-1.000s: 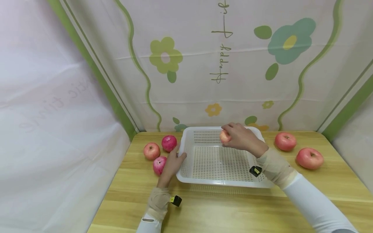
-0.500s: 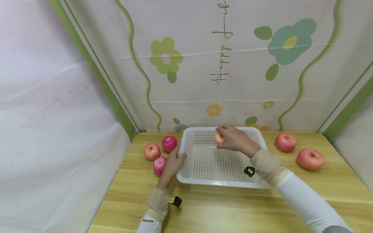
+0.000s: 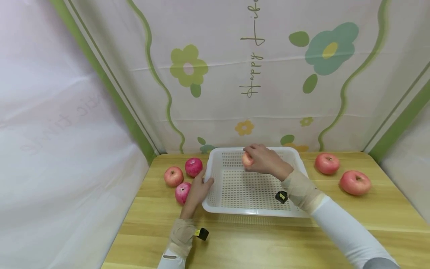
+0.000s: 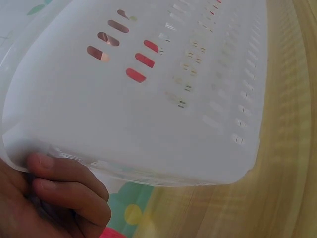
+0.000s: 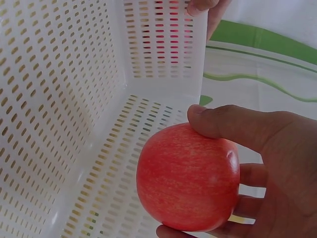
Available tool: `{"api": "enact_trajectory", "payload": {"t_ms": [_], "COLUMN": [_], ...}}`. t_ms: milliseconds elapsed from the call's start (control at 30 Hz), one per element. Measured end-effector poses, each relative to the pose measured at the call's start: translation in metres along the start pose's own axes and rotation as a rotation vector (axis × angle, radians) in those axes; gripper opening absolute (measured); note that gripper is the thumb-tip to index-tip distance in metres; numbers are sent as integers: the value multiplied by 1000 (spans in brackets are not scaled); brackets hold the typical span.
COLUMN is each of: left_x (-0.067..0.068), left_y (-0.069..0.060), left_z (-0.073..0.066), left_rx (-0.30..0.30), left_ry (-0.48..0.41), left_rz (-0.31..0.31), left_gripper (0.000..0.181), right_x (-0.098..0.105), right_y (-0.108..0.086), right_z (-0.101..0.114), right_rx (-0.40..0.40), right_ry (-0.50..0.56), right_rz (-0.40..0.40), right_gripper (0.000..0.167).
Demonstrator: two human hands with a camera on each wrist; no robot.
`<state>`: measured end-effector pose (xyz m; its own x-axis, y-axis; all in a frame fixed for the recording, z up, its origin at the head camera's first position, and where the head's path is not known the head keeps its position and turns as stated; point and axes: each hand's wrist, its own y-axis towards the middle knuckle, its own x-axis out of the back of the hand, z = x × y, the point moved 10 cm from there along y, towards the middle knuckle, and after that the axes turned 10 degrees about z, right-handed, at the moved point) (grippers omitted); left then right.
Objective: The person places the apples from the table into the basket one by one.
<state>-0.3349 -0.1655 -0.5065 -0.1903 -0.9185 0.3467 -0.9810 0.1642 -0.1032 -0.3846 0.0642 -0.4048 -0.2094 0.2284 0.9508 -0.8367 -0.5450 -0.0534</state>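
A white perforated plastic basket point(image 3: 248, 212) stands on the wooden table. My right hand point(image 3: 267, 161) holds a red apple point(image 5: 188, 177) over the back part of the basket, thumb on one side and fingers round the other. At the basket's left end, my left hand point(image 3: 199, 188) grips the rim, its thumb inside and its curled fingers point(image 4: 74, 191) outside under the lip. Just left of that hand lie a pale red apple point(image 3: 173, 176) and two magenta round fruits, one point(image 3: 193, 167) behind and one point(image 3: 183, 193) in front, partly covered by the hand.
Right of the basket, two larger red apples sit on the table, one point(image 3: 327, 163) farther back and one point(image 3: 355, 182) nearer. A white curtain point(image 3: 215, 97) with printed flowers hangs right behind the table's back edge. More white cloth point(image 3: 67, 149) closes off the left side.
My right hand has moved left over the basket with the apple still in its grip. The left hand keeps its hold on the rim. The head view has shifted slightly.
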Motion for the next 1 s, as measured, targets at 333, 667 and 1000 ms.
{"api": "enact_trajectory", "payload": {"t_ms": [333,667,1000], "left_x": [0,2,0], "left_y": [-1,-3,-3], "left_z": [-1,-3,-5], "left_rx": [3,-9,-15], "left_ry": [2,0,5], "left_rz": [1,-13,-4], "left_gripper": [68,67,67], "right_x": [-7,-15,-25], "right_y": [5,15,22], "right_z": [5,17,24], "right_rx": [-5,-4,4], "right_ry": [7,-25,-47], "right_rz": [22,48,76], "right_gripper": [76,75,73]}}
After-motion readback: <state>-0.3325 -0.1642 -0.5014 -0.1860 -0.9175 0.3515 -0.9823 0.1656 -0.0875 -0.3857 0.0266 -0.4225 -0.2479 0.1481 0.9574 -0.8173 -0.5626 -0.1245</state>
